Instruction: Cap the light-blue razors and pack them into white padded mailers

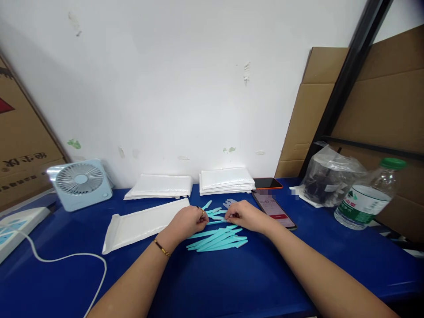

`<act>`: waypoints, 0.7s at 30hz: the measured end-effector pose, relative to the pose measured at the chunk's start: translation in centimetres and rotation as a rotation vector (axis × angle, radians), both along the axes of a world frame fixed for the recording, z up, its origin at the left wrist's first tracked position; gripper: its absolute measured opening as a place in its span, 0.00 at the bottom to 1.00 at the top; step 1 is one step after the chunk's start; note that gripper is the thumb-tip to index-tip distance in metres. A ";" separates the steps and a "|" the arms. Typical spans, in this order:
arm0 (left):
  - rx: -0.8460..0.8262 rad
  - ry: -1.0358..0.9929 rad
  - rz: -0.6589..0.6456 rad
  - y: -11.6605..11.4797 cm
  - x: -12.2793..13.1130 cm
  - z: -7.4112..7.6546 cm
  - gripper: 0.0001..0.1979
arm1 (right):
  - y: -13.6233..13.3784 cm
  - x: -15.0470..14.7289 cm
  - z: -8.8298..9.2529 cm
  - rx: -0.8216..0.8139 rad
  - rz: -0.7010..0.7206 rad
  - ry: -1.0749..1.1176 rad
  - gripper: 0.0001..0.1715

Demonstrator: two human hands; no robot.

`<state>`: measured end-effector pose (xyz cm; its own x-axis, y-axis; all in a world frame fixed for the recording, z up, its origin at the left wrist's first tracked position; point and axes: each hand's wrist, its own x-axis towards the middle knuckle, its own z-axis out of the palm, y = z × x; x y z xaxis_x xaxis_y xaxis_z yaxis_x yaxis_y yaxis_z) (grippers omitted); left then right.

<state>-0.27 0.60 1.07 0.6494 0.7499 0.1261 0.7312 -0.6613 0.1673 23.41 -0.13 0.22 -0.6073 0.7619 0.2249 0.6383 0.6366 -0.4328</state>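
Observation:
Between my two hands, over the blue table, is a thin teal eyebrow razor [217, 222]. The fingers of my left hand [190, 222] are pinched on its left end. At its other end my right hand [243, 215] pinches what looks like a pale, clear cap, partly hidden by the fingers. A pile of teal eyebrow razors [213, 240] lies just in front of the hands, several overlapping. More teal razors [214, 211] lie behind, between the hands. Several small translucent caps [229, 202] lie behind my right hand.
A white padded envelope [142, 223] lies left of my left hand. Two envelope stacks [159, 186] [226, 180] are along the wall. Phones [273, 208] [268, 183], a bagged dark container [323, 179] and a water bottle [366, 198] stand right; a fan [81, 183] and white cable [69, 255], left.

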 end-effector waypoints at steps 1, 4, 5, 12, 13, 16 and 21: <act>0.001 -0.001 0.004 0.0 0.0 0.0 0.09 | 0.0 -0.1 0.0 0.007 -0.001 0.002 0.10; 0.034 -0.060 0.038 0.0 -0.2 -0.2 0.07 | 0.2 0.6 0.5 0.038 -0.061 0.016 0.11; 0.057 -0.097 0.053 0.1 -0.3 -0.3 0.08 | 0.3 1.2 0.7 0.049 -0.101 0.020 0.12; 0.053 -0.105 0.140 0.9 -0.1 -1.3 0.11 | 1.0 5.1 1.5 -0.068 -0.277 -0.108 0.10; 0.055 -0.101 0.161 1.0 0.1 -1.4 0.10 | 1.1 5.1 1.4 -0.093 -0.278 -0.130 0.09; 0.092 -0.137 0.217 0.8 0.3 -1.1 0.12 | 1.1 4.6 0.9 -0.158 -0.262 -0.144 0.07; -0.097 -0.176 0.077 -0.9 0.3 0.4 0.14 | 1.1 4.0 0.5 -0.193 -0.232 -0.114 0.06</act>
<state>0.00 -0.25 1.50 0.5642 0.8105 0.1571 0.7328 -0.5793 0.3570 27.40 0.96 0.70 -0.4259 0.9048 0.0035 0.8080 0.3821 -0.4484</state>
